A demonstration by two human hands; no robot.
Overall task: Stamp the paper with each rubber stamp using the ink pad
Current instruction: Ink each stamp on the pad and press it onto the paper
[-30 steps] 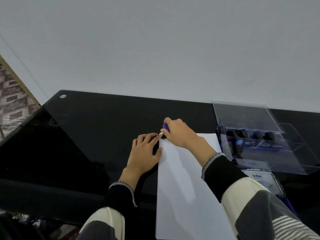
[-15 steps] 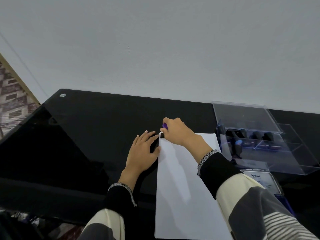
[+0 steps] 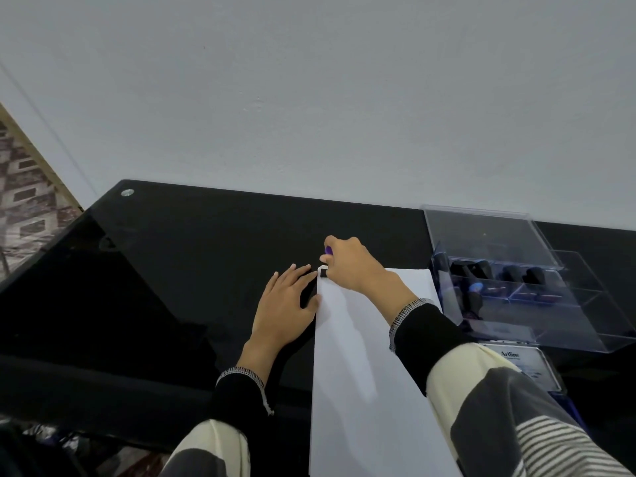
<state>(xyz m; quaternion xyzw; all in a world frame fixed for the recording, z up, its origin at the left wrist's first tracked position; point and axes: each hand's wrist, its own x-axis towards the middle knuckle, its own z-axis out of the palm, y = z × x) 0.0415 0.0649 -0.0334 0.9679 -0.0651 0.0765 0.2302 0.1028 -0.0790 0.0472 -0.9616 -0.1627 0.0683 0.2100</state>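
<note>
i see right hand (image 3: 349, 265) gripping purple stamp (image 3: 326, 259) at paper (image 3: 361, 373) top-left corner; left hand (image 3: 285, 304) flat, fingers straight, holding nothing, touching paper's edge.

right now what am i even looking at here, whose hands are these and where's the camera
No robot here: these are a person's two bare hands, filmed by one wide-angle camera worn on their head, looking forward and down. That is why the sleeves come in from the bottom of the picture.

On the black glass table lies a white sheet of paper. The right hand grips a small rubber stamp with a purple top at the paper's far left corner; its dark base is at the sheet. The left hand lies flat, fingers straight, at the paper's left edge, seemingly steadying it.

To the right stands a clear plastic case with its lid up, holding more dark stamps. In front of it is the ink pad, partly hidden by the right sleeve.
</note>
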